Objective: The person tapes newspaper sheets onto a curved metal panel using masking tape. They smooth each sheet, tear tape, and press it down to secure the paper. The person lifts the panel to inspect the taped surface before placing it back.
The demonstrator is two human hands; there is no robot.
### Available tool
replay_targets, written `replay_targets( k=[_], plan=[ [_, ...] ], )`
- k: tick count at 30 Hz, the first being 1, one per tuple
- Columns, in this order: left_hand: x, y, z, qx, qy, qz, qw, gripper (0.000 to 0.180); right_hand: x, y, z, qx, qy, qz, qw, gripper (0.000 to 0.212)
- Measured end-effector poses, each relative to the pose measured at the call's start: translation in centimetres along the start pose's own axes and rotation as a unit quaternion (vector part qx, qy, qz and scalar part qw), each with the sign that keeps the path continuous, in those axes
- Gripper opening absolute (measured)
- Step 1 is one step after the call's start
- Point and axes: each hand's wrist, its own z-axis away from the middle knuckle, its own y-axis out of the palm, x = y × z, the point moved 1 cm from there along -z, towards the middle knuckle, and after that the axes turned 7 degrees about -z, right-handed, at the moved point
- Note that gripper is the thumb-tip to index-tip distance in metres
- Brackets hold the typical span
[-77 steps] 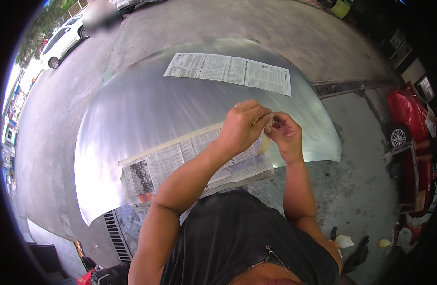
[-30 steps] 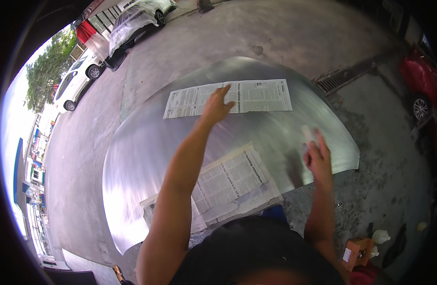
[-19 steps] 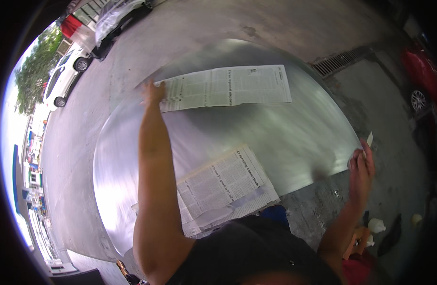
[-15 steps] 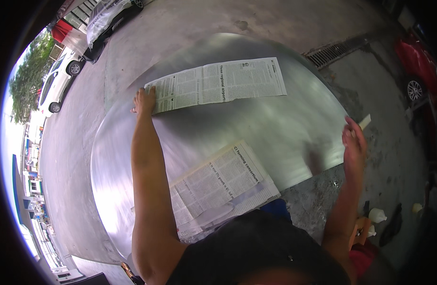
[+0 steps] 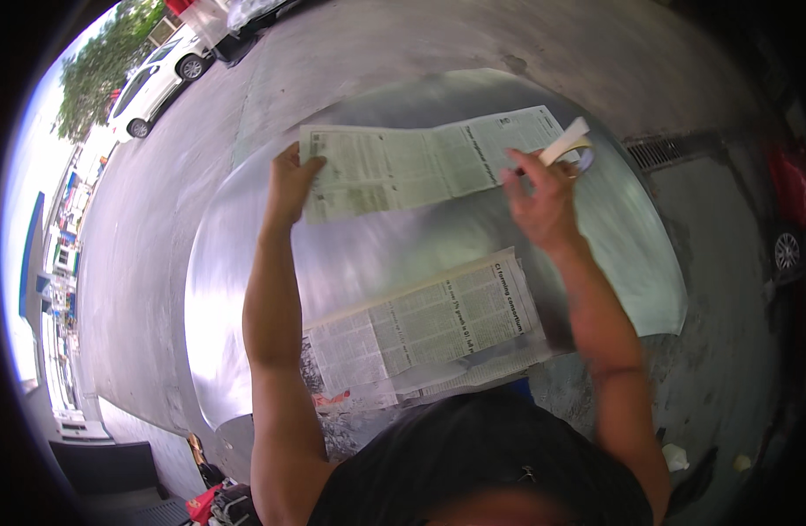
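Left hand point(image 5: 289, 180) presses the newspaper sheet point(image 5: 420, 162) flat; right hand's point(image 5: 543, 197) grip pinches masking tape point(image 5: 568, 143).

The right hand point(image 5: 543, 197) hides part of the tape roll point(image 5: 571, 145). The near newspaper's point(image 5: 420, 329) lower edge disappears behind the person's dark shirt point(image 5: 482, 465).

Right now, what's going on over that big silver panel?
A person leans over a curved silver metal panel lying outdoors on concrete. The left hand presses down the left end of a newspaper sheet spread across the far part of the panel. The right hand is at the sheet's right end, holding a roll of pale tape. A second newspaper lies nearer the person, by the panel's near edge.
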Motion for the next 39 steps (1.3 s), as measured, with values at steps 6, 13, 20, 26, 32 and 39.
replay_targets(
  k=[6, 13, 20, 26, 32, 39],
  plan=[
    [-2.6, 6.1, 13.7, -0.063, -0.068, 0.271, 0.958, 0.027, 12.0, 8.0, 0.6, 0.175, 0.062, -0.155, 0.970, 0.081],
    [-2.0, 7.2, 21.7, -0.077, -0.158, 0.504, 0.845, 0.034, 15.8, 7.5, 4.4, 0.294, -0.161, -0.021, 0.942, 0.083],
    [0.2, 6.1, 27.5, -0.037, -0.119, 0.516, 0.848, 0.045, 18.2, 8.7, 6.7, 0.331, -0.207, -0.062, 0.919, 0.070],
    [2.9, 1.3, 28.8, -0.093, 0.034, 0.087, 0.991, 0.060, 16.6, 5.2, 7.2, 0.320, -0.256, -0.222, 0.885, 0.046],
    [4.6, 2.0, 21.3, -0.013, 0.352, -0.374, 0.858, 0.055, 14.6, -2.4, 8.1, 0.360, -0.254, -0.190, 0.878, 0.045],
    [7.3, 1.9, 17.3, -0.028, 0.407, -0.422, 0.810, 0.008, 7.3, -7.0, 6.8, 0.199, -0.214, 0.074, 0.953, 0.040]
  ],
)
